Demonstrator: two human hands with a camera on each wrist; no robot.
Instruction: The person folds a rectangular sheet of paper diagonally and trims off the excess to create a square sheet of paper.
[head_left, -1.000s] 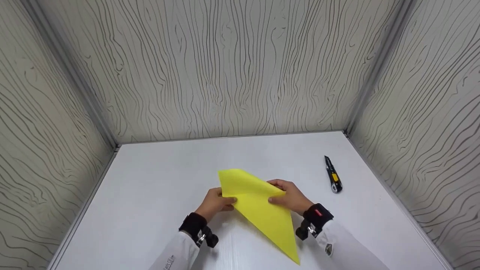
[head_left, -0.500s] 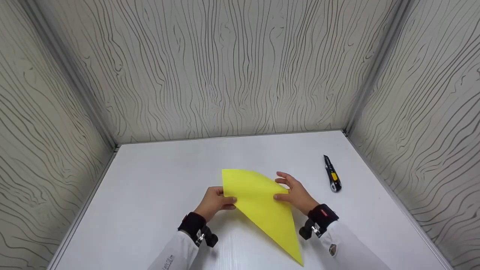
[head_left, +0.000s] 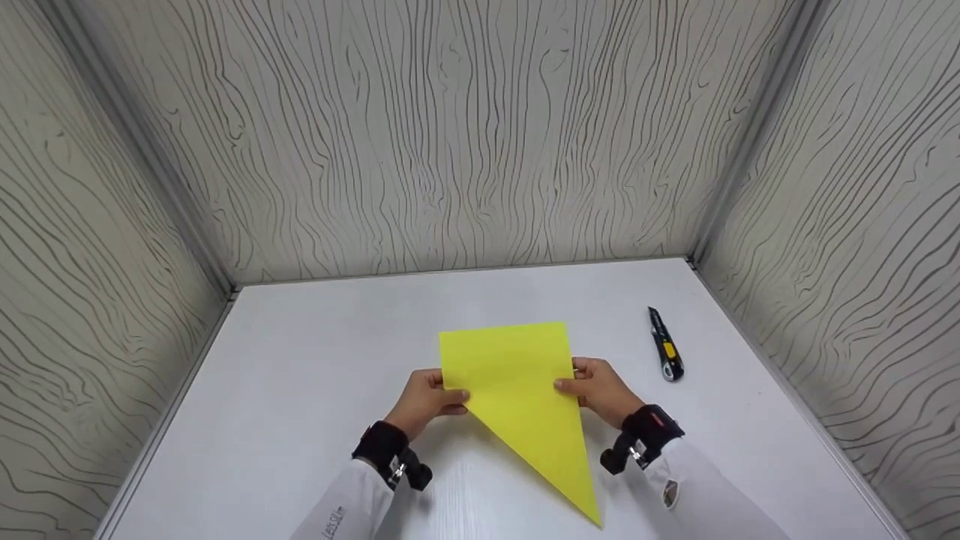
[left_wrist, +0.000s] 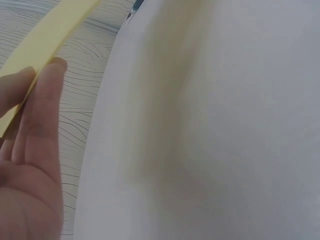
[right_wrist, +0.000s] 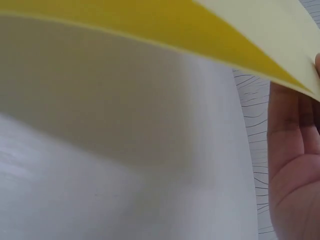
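Note:
A sheet of yellow paper [head_left: 517, 397] is held up over the white table, its top edge nearly level and its lower end tapering to a point at the front right. My left hand [head_left: 427, 401] pinches its left edge, thumb on the near face and the other fingers behind. On the opposite edge, my right hand [head_left: 600, 386] grips the paper the same way. In the left wrist view, thumb and fingers close on the paper [left_wrist: 47, 37]. The right wrist view looks under the paper [right_wrist: 150, 22], where a darker yellow layer shows beneath a paler one.
A black utility knife [head_left: 666, 345] with a yellow slider lies at the right of the white table [head_left: 315, 352]. Wood-grain patterned panels [head_left: 465, 135] wall in the back and both sides. A shadow falls under the paper.
My right hand has shifted its hold, fingers lifting off and taking the right edge again. The paper's upper right corner has unfolded upward, so its top edge is now straight.

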